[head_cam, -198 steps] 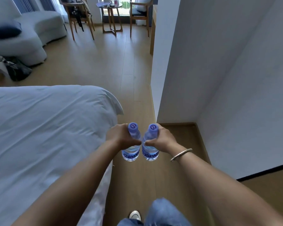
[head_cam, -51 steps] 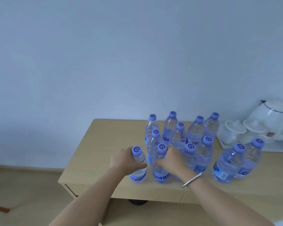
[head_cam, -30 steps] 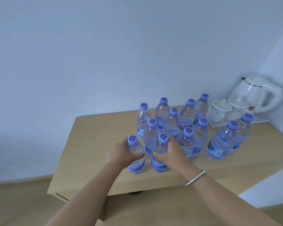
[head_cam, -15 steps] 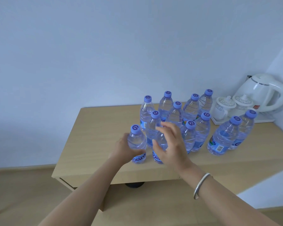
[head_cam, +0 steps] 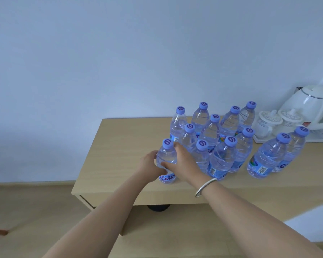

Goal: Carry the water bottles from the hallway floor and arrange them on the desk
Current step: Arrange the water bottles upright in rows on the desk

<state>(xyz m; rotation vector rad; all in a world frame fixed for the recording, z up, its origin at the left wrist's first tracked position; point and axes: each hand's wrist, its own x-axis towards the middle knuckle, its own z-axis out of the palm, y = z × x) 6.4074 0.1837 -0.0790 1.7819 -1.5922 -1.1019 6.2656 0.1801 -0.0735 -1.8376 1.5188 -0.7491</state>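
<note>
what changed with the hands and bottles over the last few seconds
Both clear plastic water bottles with purple caps were carried in and stood on the light wooden desk. The right hand let go of its bottle and moved over to the front-left bottle, which the left hand still grips. The other bottles, white kettle and white lidded cups stayed put.

Kettle and cups by the wall

A white kettle (head_cam: 313, 107) stands at the far right, two lidded white cups (head_cam: 280, 121) just beside it on a tray (head_cam: 259, 140); pale wall (head_cam: 119, 53) behind, wood floor (head_cam: 26, 211) below.
</note>
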